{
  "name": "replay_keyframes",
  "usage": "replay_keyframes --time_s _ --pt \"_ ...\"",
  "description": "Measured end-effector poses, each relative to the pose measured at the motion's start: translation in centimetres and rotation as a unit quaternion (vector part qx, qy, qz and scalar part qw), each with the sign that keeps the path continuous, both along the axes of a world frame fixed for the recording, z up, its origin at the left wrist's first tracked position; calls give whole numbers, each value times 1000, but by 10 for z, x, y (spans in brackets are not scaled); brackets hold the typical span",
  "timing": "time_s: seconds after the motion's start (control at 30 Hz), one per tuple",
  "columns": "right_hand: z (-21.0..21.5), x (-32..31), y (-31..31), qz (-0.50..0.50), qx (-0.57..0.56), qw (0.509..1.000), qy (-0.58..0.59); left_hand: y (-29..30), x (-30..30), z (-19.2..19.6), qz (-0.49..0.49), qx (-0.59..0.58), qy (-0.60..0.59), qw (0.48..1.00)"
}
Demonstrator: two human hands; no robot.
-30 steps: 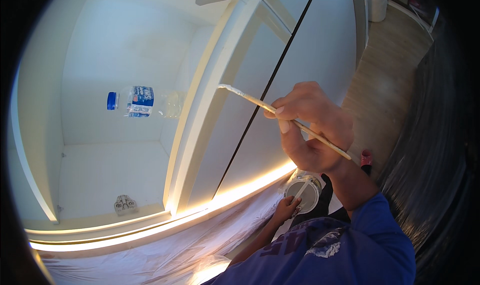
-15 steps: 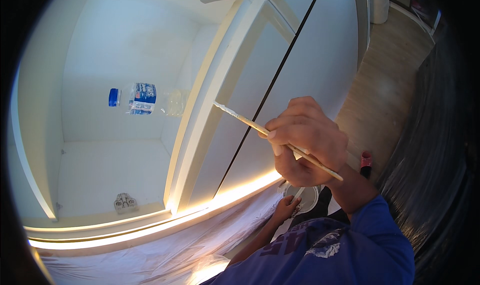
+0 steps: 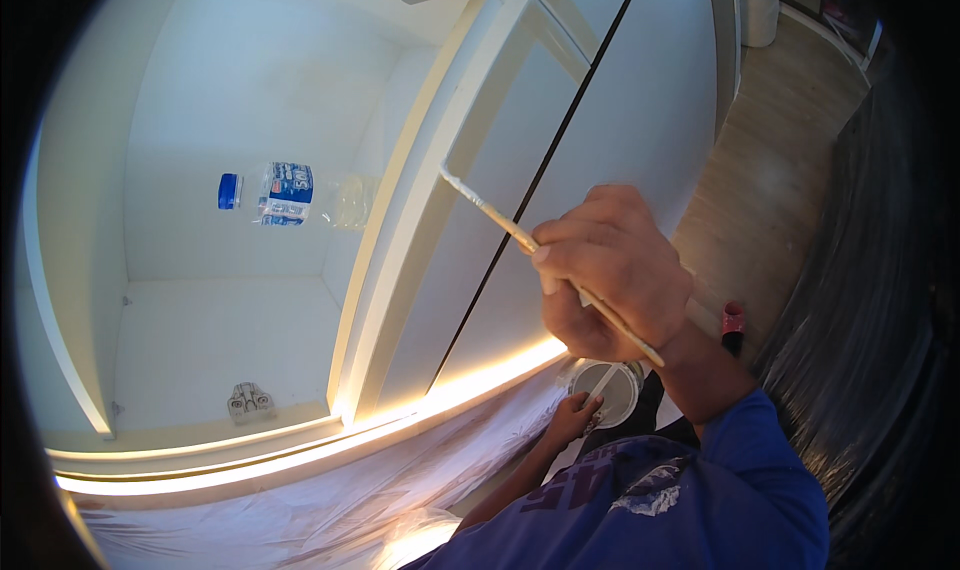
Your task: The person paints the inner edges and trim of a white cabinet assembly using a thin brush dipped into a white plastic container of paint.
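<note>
My right hand [image 3: 615, 270] pinches a thin paintbrush [image 3: 522, 238] by its wooden handle, fingers closed round it. White paint coats the brush end, which is at the edge of the white cabinet frame [image 3: 400, 245]; whether it touches cannot be made out. Lower down, my left hand [image 3: 573, 416] is closed at the side of a round paint tub [image 3: 618, 400]. A pale flat stick [image 3: 604, 378] lies across or in the tub, close to my left fingers.
Inside the open cabinet is a clear plastic bottle [image 3: 287, 192] with a blue cap, near a metal hinge [image 3: 250, 402]. A lit strip [image 3: 480, 383] runs along the cabinet's base. Plastic sheeting [image 3: 330, 505] lies below, and a wooden floor [image 3: 760, 185] extends right.
My right hand has shifted slightly, and the brush end has moved up and a little right along the frame edge. My left hand stays at the tub.
</note>
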State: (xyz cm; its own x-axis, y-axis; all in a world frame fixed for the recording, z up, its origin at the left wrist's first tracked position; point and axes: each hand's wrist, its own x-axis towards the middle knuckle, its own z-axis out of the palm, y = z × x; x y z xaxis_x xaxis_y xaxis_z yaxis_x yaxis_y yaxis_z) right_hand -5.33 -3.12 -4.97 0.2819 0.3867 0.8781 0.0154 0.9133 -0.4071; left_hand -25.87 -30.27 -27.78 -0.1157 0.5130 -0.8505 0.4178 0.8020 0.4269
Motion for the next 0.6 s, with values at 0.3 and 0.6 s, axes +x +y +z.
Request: replay_keyframes --time_s 0.3,0.6 --pt "6 3 -10 73 -14 997 7 -1 1 4 2 2 8 1000" --pt "3 6 4 6 -12 1000 4 -3 0 1 12 2 -7 1000"
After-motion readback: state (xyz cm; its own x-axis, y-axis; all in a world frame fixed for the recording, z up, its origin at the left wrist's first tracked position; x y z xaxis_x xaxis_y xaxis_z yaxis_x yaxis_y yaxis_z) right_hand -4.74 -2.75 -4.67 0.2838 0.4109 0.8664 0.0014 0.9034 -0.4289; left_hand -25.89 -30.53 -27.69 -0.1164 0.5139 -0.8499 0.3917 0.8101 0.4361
